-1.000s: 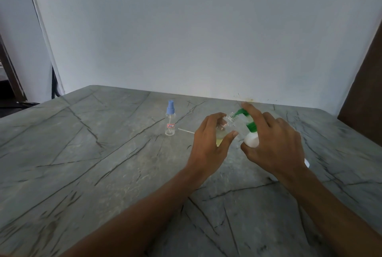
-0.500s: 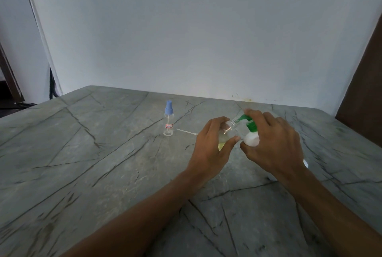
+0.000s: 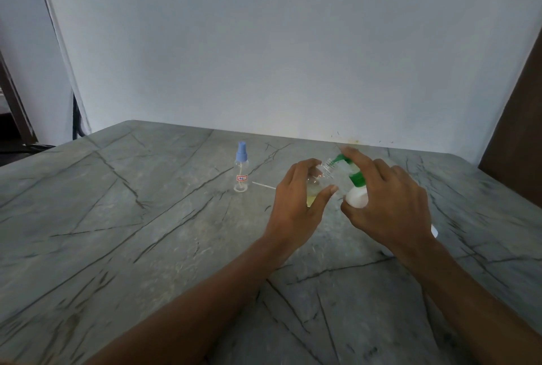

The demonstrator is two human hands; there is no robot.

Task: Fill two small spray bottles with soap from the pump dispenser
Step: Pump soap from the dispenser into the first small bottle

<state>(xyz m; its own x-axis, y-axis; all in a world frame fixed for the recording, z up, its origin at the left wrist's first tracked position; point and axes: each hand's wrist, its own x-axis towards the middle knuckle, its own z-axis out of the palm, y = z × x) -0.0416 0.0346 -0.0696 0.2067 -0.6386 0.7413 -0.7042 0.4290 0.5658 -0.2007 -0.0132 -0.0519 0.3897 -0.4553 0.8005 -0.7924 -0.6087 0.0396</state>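
A: Head view, what do you have in your left hand [image 3: 296, 203]?

B: You're holding the open spray bottle [image 3: 318, 185]. Your grip is wrapped round its clear body, thumb on the near side and fingers round the far side. The bottle is tilted, with its threaded neck leaning right toward the dispenser. There's yellowish liquid in the lower part.

A: Right hand [image 3: 387, 203]?

B: Your grip is closed on the pump dispenser [image 3: 356, 196], a white body with a green collar and pump head. Your index finger lies along the top of the green head. The green nozzle tip sits right at the bottle's open neck. I can't tell whether soap is flowing.

A: Is the dispenser standing on the bench [image 3: 117, 218]?

B: It's tilted toward the bottle. Your hand hides its base, so I can't tell whether it touches the bench.

A: The other bottle?

B: The second spray bottle [image 3: 241, 169] stands upright on the bench, well left of your hands, and nothing is touching it. Its blue spray cap is on, the body is clear, and there's a small red-bordered label on the front. It looks empty.

A: Anything else?

B: A thin white tube [image 3: 264, 185] lies flat on the bench between that bottle and your left hand.
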